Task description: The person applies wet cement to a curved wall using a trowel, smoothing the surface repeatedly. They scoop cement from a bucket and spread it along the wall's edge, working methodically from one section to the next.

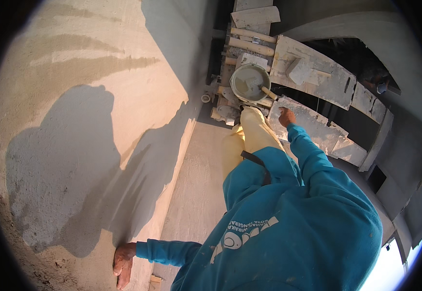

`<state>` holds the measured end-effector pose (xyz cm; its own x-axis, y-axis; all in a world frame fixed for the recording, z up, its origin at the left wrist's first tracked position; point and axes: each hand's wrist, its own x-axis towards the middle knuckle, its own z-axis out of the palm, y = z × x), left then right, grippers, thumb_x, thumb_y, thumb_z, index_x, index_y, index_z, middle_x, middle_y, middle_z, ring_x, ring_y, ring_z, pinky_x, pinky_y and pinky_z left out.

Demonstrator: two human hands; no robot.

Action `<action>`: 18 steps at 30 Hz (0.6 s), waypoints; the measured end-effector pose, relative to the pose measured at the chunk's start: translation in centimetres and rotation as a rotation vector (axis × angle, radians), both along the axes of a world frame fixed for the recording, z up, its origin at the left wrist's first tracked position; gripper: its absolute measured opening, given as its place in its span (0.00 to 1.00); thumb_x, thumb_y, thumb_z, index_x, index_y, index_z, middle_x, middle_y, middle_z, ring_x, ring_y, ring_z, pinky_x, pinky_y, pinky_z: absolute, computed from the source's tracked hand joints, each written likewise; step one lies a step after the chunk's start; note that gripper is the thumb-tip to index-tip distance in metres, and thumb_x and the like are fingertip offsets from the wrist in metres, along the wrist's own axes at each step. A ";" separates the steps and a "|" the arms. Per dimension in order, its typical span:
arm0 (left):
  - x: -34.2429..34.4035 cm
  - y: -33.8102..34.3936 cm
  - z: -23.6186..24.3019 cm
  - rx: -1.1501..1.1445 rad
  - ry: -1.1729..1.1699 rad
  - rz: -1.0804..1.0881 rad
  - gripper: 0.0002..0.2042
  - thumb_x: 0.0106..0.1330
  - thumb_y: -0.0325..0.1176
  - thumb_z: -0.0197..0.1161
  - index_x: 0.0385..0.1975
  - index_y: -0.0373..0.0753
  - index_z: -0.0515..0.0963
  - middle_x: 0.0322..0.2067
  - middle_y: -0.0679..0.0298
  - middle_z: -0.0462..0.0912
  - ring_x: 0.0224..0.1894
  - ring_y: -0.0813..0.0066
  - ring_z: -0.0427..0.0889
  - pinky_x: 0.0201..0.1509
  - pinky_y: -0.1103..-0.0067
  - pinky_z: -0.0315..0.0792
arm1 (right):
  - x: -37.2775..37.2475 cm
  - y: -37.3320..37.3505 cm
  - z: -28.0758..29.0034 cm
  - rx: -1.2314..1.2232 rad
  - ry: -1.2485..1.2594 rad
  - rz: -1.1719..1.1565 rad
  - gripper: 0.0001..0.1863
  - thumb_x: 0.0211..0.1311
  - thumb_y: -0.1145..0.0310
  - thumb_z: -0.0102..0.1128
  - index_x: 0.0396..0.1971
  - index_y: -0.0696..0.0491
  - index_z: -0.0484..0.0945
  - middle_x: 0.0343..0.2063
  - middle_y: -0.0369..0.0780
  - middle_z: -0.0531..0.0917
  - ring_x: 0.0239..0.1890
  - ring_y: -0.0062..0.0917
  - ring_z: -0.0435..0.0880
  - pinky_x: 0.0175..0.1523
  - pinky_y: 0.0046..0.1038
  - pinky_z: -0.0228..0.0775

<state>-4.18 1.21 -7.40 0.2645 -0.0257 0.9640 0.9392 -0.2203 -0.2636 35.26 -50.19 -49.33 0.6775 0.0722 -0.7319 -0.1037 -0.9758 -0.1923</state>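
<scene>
My left hand [123,266] rests against the plastered wall [138,43] at the lower left, its fingers stretched out and nothing seen in them. My right hand [286,117] is held out over the planks to the right of my legs. Its fingers are curled in, and nothing shows sticking out of them. Just beyond it, at my feet, stands a round bucket [250,83] with grey, wet-looking contents. A tool with a wooden handle [269,93] leans out over the bucket's right rim; its other end is hidden in the bucket.
I stand on a narrow scaffold of poles [252,46] and mortar-splashed boards [312,70]. Dark gaps open between the boards on the right. A loose board [255,17] lies at the far end. A curved concrete edge [366,29] runs along the far right.
</scene>
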 end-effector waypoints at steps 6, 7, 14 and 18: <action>0.7 1.0 -2.1 -0.061 0.152 -0.037 0.34 0.79 0.54 0.32 0.70 0.26 0.57 0.71 0.42 0.54 0.71 0.44 0.57 0.71 0.52 0.55 | 3.0 1.7 -10.6 -0.135 0.068 0.069 0.37 0.58 0.60 0.62 0.70 0.44 0.63 0.65 0.50 0.68 0.65 0.48 0.70 0.66 0.46 0.67; 1.1 1.3 -2.5 -0.063 0.172 -0.046 0.34 0.79 0.54 0.32 0.70 0.26 0.57 0.71 0.42 0.54 0.71 0.44 0.57 0.71 0.52 0.55 | 3.8 1.8 -12.5 -0.173 0.109 0.033 0.37 0.59 0.60 0.62 0.70 0.44 0.63 0.66 0.49 0.66 0.66 0.47 0.69 0.67 0.45 0.66; 2.2 1.1 -6.3 -0.110 0.253 -0.074 0.35 0.79 0.54 0.31 0.70 0.26 0.57 0.71 0.42 0.54 0.71 0.45 0.57 0.71 0.52 0.55 | 5.7 1.1 -23.2 -0.409 0.209 -0.033 0.41 0.61 0.52 0.64 0.72 0.40 0.57 0.69 0.45 0.62 0.69 0.46 0.65 0.68 0.56 0.61; 1.6 0.0 -6.7 -0.091 0.267 -0.063 0.35 0.79 0.54 0.31 0.70 0.26 0.57 0.71 0.42 0.54 0.71 0.45 0.57 0.71 0.52 0.55 | 3.1 3.4 -25.6 -0.455 0.187 0.082 0.30 0.63 0.55 0.61 0.64 0.44 0.65 0.64 0.46 0.69 0.65 0.44 0.72 0.64 0.54 0.65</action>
<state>-2.59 1.20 -14.06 0.5099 0.0335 0.8596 0.8228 -0.3103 -0.4761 38.41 -46.83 -74.97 0.5373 -0.2357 -0.8098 -0.0155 -0.9628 0.2699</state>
